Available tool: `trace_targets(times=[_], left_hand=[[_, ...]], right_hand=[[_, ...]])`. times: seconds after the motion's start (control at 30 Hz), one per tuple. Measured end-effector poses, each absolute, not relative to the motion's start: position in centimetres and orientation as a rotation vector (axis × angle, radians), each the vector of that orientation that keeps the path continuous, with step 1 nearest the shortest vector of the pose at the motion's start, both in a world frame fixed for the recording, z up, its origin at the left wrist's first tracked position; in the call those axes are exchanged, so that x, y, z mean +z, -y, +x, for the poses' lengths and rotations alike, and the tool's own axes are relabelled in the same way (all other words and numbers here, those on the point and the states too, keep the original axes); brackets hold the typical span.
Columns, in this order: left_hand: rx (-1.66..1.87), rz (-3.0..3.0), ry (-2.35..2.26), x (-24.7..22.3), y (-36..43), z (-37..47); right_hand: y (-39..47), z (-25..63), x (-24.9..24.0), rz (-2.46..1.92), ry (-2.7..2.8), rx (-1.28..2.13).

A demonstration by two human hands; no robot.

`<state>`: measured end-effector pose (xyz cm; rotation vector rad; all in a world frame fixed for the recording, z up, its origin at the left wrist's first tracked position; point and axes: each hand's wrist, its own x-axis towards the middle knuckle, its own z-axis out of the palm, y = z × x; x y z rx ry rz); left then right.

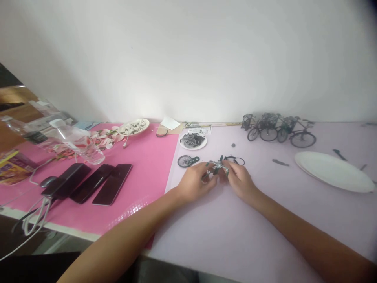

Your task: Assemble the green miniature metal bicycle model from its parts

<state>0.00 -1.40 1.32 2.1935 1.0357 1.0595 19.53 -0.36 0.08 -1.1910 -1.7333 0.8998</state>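
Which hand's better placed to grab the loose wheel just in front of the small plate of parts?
Left, likely: the left hand is nearest the loose wheel; the right hand sits farther off, across the small model part. Both hands seem to hold that part, though.

The lone camera, worn on the person's head, looks from above the near edge of the table (pixel 219 239), facing forward and down across it to the wall (pixel 188 59) behind it. It stands fairly near (the left hand (pixel 193 181) and right hand (pixel 243 182) appear mid-table), taking in a wide sweep.
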Motion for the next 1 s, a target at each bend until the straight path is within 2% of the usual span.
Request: trace_targets(times=[0.13,1.0], left_hand=[[1.070,2.196,-1.008,1.28,1.41,0.00],[1.188,2.224,-1.104,1.32,1.45,0.14]], right_hand=[[0.28,19.80,-0.29,-1.111,1.723,0.975],[0.38,19.19,-0.35,-1.139,1.642,0.888]])
